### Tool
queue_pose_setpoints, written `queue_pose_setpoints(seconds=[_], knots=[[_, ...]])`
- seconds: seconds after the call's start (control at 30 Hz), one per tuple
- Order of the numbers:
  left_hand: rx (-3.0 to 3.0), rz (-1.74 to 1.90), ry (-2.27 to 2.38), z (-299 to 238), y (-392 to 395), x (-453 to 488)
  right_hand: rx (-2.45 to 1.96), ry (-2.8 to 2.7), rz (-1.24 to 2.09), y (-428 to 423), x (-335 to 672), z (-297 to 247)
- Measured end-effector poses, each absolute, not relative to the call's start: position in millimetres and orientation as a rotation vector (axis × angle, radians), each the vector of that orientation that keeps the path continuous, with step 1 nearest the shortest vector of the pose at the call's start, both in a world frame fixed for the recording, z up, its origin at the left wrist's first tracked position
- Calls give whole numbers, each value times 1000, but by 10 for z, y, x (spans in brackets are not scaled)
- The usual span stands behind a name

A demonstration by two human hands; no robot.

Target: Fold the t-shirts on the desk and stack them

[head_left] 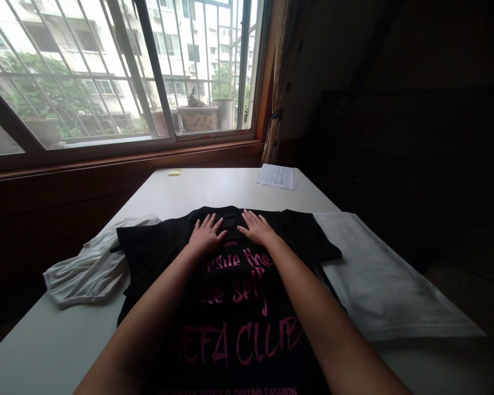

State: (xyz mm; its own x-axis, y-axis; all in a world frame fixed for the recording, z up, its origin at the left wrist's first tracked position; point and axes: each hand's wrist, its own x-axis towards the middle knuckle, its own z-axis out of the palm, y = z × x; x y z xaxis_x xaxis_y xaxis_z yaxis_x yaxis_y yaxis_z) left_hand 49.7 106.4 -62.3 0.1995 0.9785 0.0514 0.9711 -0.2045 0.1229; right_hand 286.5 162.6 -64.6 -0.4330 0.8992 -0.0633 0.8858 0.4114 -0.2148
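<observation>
A black T-shirt (288, 236) with pink lettering lies spread out on the white table, its collar edge toward the window and its sleeves out to both sides. Both my hands rest on its upper part, near the neckline. My left hand (207, 235) lies flat with fingers spread, just left of the collar's middle. Slightly to the right, my right hand (256, 227) is flat too, with its fingers stretched out. My forearms cover part of the printed words. The shirt's lower end runs out of view at the bottom.
A crumpled white garment (86, 274) lies left of the shirt. Pale cloth (379, 280) hangs over the table's right side, partly under the shirt. Papers (277, 176) and a yellow note (174, 172) sit at the far edge of the table (214, 186). Beyond is a barred window (206, 71).
</observation>
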Motion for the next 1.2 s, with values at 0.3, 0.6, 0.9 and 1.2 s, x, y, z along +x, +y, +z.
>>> queue_pose_setpoints(seconds=[0.3, 0.6, 0.9, 1.2], knots=[[2373, 177, 1946, -645, 1232, 491, -1648, -2575, 335, 1808, 2836, -644], [2247, 373, 1686, -239, 989, 266, -1510, -2452, 265, 1600, 2848, -492], [2267, 628, 1764, 0, -1082, -787, -1123, -2445, 316, 265, 3354, 117], [1595, 734, 2111, -719, -2350, -1194, -1286, -2508, 768, -1155, 4070, -189]])
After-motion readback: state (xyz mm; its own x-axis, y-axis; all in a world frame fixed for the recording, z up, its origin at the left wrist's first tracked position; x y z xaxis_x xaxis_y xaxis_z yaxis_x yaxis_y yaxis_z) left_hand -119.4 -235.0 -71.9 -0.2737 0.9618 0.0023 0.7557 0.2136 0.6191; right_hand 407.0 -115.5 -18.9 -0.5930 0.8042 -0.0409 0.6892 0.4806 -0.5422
